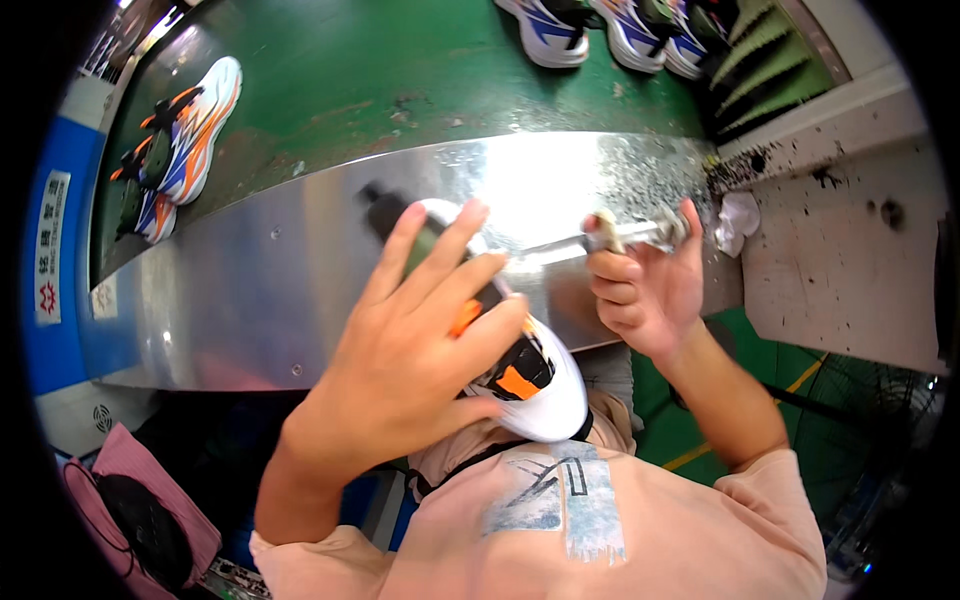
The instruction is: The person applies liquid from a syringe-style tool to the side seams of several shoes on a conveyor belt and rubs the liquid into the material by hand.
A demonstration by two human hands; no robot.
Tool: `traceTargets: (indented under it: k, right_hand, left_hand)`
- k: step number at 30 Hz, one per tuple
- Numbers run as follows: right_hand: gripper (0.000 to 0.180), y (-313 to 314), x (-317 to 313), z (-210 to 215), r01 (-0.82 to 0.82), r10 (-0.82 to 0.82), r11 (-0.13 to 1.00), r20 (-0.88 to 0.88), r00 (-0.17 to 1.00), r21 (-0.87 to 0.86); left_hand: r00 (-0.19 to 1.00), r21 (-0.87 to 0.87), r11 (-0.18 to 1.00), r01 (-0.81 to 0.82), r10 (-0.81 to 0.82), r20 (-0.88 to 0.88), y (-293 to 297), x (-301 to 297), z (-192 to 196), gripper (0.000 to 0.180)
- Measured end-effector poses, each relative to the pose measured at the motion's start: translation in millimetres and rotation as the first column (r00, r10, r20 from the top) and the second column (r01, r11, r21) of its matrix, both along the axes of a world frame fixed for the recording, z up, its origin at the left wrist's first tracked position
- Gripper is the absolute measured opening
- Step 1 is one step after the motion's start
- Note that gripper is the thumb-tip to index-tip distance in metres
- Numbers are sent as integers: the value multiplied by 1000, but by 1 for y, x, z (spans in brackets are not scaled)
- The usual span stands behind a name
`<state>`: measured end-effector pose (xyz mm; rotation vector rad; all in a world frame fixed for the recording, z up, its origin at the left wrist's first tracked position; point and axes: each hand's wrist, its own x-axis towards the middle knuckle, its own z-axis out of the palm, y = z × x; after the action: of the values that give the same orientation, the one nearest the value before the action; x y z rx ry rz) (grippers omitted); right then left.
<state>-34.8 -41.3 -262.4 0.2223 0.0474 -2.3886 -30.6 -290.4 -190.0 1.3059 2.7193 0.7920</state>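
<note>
Gripping a white sneaker with orange and black accents (525,375) against the chest, the left hand (420,350) wraps its upper. The right hand (645,285) is clenched around a thin metal tool (590,240), above the shiny steel conveyor edge (250,280).

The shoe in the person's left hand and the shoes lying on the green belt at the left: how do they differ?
The held shoe is gripped in the left hand, raised off the surface; the belt shoes lie untouched on the green belt. The held shoe has a tool from the right hand pointed at it. Both are white with orange.
</note>
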Motion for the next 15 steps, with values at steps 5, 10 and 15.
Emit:
traceTargets:
  k: [5, 10, 15]
  right_hand:
    - [98, -41, -44, 53, -370, 468, 847, -203, 860, 381]
    - [116, -37, -41, 102, -376, 679, 665, -313, 664, 646]
    - [117, -5, -28, 128, -329, 722, 585, -292, 627, 741]
  left_hand:
    - [864, 216, 960, -176, 256, -433, -27, 51, -34, 17]
    - [720, 189, 902, -387, 424, -550, 6, 103, -46, 21]
    - [663, 210, 853, -479, 508, -551, 35, 120, -39, 22]
